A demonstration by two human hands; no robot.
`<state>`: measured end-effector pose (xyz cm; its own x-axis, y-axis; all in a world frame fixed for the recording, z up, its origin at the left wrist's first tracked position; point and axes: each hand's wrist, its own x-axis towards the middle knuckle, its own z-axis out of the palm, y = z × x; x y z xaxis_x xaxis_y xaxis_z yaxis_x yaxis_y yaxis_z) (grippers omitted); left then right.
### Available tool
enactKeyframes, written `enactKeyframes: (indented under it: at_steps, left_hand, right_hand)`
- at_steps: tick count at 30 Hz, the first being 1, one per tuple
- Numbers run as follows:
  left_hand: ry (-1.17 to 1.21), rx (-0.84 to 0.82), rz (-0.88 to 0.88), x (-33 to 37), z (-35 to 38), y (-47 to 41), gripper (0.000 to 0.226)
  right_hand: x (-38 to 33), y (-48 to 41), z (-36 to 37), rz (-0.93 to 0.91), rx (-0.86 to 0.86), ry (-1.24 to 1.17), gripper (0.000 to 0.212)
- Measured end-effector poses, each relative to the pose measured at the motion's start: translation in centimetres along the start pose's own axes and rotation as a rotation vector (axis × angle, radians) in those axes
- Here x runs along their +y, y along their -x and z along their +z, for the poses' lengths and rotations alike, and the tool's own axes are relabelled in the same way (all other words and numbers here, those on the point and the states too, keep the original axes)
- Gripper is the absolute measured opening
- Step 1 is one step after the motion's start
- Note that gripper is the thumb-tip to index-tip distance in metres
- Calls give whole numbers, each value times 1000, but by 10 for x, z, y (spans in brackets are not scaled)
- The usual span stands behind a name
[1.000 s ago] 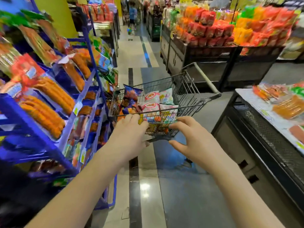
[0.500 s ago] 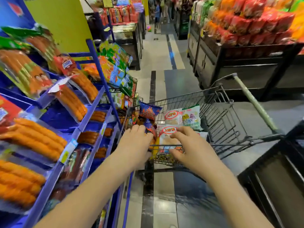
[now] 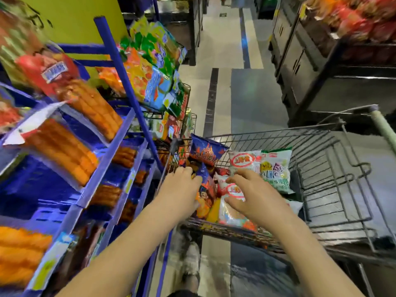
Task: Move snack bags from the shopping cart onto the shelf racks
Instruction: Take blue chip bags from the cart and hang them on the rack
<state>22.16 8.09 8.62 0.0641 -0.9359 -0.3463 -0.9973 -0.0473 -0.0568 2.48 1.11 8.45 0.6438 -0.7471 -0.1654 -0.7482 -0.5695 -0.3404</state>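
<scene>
A wire shopping cart (image 3: 321, 144) stands in the aisle with several snack bags in its near left corner. My left hand (image 3: 180, 189) reaches into it, and its fingertips touch the edge of a blue and orange snack bag (image 3: 206, 189). A second blue bag (image 3: 206, 150) stands upright behind it. My right hand (image 3: 255, 194) hovers with fingers spread over a white and red snack bag (image 3: 233, 213). Beside it lie another white and red bag (image 3: 244, 161) and a white and green bag (image 3: 276, 168). The blue shelf rack (image 3: 102, 168) on the left holds orange sausage packs.
Wire racks (image 3: 184, 91) with bright snack packs hang at the blue rack's end, touching the cart's left corner. Black display stands (image 3: 310, 67) with red bags line the right side. The cart's handle (image 3: 383, 127) points right. The tiled aisle floor (image 3: 222, 50) runs ahead.
The view has closed in on the cart. Both hands have gone from the cart's near rim into the basket, the left onto the blue bag, the right over the white and red bag.
</scene>
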Motion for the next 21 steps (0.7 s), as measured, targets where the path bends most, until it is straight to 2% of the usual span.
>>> enactKeyframes:
  at_steps: [8,14,18,21]
  left_hand:
    - [49,-80,61,-59,15,-103,58]
    - [123,-189,65,-77,45,-140,61]
    - [352,-202,-65,-75,89,-161,90]
    - [494,-333,-217,-66,130,-179,114]
  right_hand:
    - [3,-113,16,58,-120,99,48]
    - [26,-157,43,71,-212,39,48]
    - [50,-174,65,72,-210,-10,45]
    - [64,-183,80,84,-194,-30,44]
